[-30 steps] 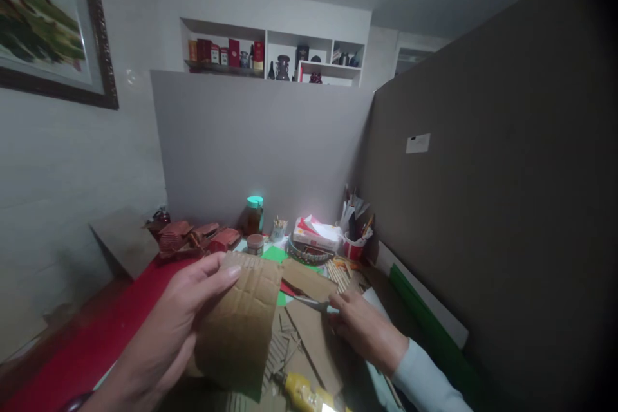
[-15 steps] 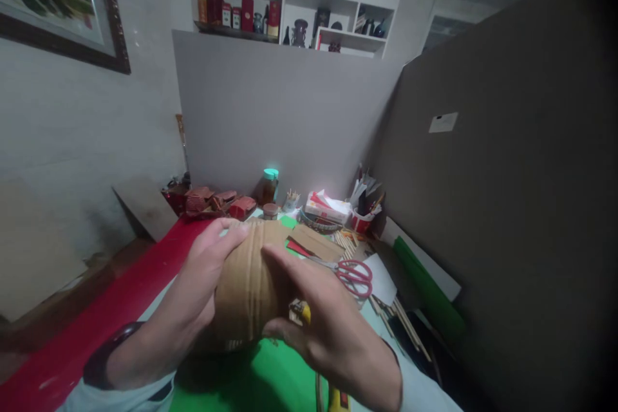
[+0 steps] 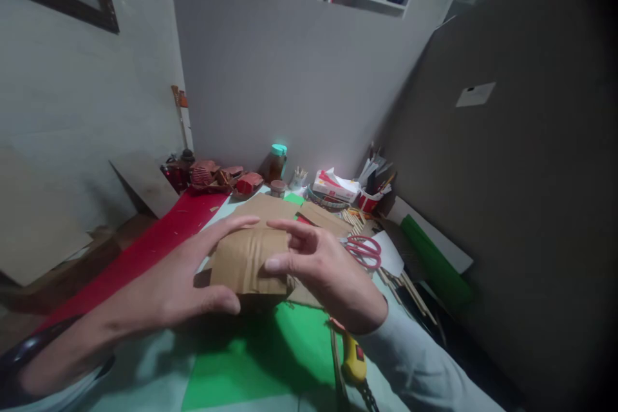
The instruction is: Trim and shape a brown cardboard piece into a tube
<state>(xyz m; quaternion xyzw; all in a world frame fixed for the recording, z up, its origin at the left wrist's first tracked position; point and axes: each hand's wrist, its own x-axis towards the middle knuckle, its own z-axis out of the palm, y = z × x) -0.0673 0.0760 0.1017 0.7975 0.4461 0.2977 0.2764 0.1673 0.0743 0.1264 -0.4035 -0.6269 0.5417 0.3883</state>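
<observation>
A creased, bent piece of brown cardboard (image 3: pixel 248 262) is held up over a green sheet (image 3: pixel 263 360), with ridges running down its middle. My right hand (image 3: pixel 318 264) grips its right side, thumb on the front face and fingers along the top edge. At its left side is my left hand (image 3: pixel 188 277), thumb and fingers spread wide around the cardboard; whether it touches the piece is hard to tell. Beyond the held piece lies a flat brown cardboard sheet (image 3: pixel 265 207).
Red-handled scissors (image 3: pixel 364 251) lie right of my right hand, near thin wooden sticks (image 3: pixel 415 296). A yellow cutter (image 3: pixel 355 360) is at the front right. Farther back stand a teal-lidded jar (image 3: pixel 277 164), a tissue box (image 3: pixel 337 187) and a pen cup (image 3: pixel 369 199).
The cardboard has been turned and now looks shorter and lower. My left hand has opened away from its face, and my right thumb has moved onto its front. The view has tilted down.
</observation>
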